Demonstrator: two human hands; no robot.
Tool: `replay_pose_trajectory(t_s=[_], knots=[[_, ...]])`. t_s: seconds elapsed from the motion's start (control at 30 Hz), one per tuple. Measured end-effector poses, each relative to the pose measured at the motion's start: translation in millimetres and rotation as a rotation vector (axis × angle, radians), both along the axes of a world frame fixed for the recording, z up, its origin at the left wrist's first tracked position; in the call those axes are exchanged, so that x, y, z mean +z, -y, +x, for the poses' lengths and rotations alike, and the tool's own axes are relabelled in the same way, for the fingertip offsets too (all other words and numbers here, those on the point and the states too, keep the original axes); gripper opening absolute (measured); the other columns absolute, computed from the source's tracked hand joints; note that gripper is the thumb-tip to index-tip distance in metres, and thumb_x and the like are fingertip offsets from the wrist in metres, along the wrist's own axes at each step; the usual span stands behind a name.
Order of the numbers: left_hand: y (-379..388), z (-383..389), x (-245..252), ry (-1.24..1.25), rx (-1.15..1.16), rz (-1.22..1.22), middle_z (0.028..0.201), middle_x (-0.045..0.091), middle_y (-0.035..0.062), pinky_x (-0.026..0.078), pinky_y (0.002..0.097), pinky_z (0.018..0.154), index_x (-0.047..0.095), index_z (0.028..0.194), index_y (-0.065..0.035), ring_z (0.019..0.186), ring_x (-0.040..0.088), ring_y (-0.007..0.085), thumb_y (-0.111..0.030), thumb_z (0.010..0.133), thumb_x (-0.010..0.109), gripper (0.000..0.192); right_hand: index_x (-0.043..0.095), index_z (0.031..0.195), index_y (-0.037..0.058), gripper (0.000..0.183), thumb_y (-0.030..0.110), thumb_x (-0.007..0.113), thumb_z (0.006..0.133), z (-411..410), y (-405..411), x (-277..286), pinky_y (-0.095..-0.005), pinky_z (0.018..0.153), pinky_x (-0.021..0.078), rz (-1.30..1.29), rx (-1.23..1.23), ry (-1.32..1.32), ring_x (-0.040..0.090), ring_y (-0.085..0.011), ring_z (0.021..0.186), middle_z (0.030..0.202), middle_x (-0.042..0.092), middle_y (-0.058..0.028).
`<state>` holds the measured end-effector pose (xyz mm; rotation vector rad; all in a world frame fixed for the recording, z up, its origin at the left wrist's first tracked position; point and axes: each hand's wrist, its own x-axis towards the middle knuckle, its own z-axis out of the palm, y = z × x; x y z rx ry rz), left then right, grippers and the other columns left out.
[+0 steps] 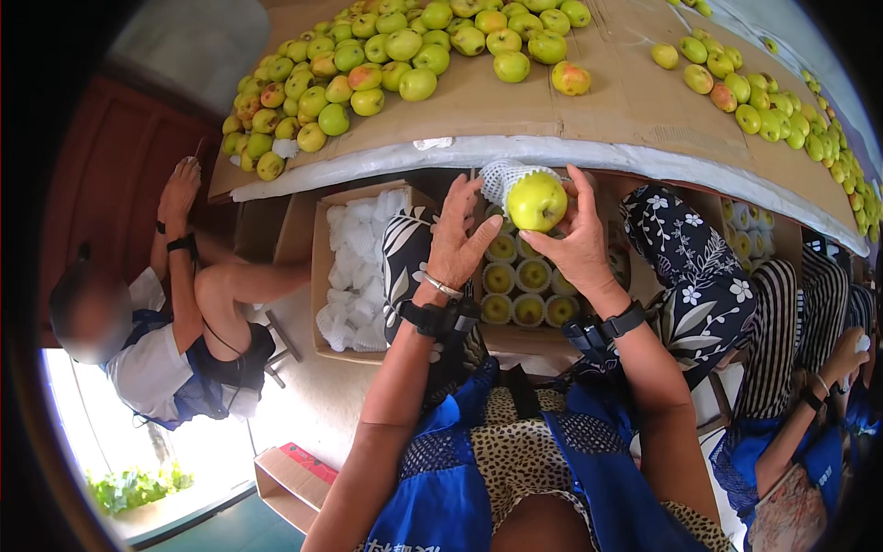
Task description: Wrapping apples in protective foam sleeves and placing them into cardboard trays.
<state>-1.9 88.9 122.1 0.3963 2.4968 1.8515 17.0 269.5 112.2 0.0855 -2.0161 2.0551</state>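
A green apple (pixel 537 201) is in my right hand (pixel 583 238), thumb below it and fingers along its right side. A white foam net sleeve (pixel 507 178) sits against the apple's far left side and covers part of it. My left hand (pixel 459 238) is just left of the apple with thumb and fingers apart. Its fingertips are close to the sleeve; whether they touch it is hard to tell. Beneath my hands, between my knees, a cardboard box (pixel 528 338) holds netted apples (pixel 533 274) in rows, partly hidden by my hands.
Left of my knee stands a carton (pixel 319 303) of white foam nets (pixel 359 255). Ahead, a cardboard-covered table (pixel 614 103) bears heaps of apples (pixel 403 45). One person (pixel 159 331) sits at left, another (pixel 779 441) at right. An open box (pixel 290 483) lies behind on the left.
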Motion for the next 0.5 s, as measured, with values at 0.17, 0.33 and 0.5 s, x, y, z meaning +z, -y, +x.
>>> replay_pose_trajectory(t_s=[0.17, 0.33, 0.5], knots=[[-9, 1, -14, 0.447, -0.153, 0.567, 0.107, 0.056, 0.0076, 0.048, 0.0258, 0.075, 0.043, 0.121, -0.0019, 0.09, 0.056, 0.0131, -0.02, 0.088, 0.054, 0.039, 0.04, 0.122, 0.004, 0.076, 0.017, 0.077, 0.057, 1, -1, 0, -0.0333, 0.089, 0.041, 0.353, -0.035, -0.092, 0.051, -0.0255, 0.103, 0.111, 0.048, -0.014], [-15, 2, -26, 0.29, 0.035, 0.448, 0.088, 0.062, 0.006, 0.049, 0.024, 0.065, 0.053, 0.105, -0.0003, 0.073, 0.059, 0.0112, -0.012, 0.087, 0.054, 0.021, 0.04, 0.119, 0.0047, 0.074, 0.02, 0.077, 0.057, 2, -2, 0, -0.0348, 0.087, 0.0413, 0.305, 0.006, -0.045, 0.05, -0.0273, 0.103, 0.113, 0.048, -0.0146], [-17, 2, -28, -0.002, 0.133, -0.04, 0.075, 0.061, 0.0116, 0.048, 0.0266, 0.059, 0.054, 0.097, 0.0001, 0.064, 0.059, 0.0152, -0.004, 0.083, 0.053, 0.014, 0.039, 0.12, 0.0047, 0.076, 0.02, 0.077, 0.056, 6, -1, 1, -0.035, 0.088, 0.0406, 0.285, 0.068, 0.002, 0.049, -0.0274, 0.105, 0.113, 0.048, -0.0155]])
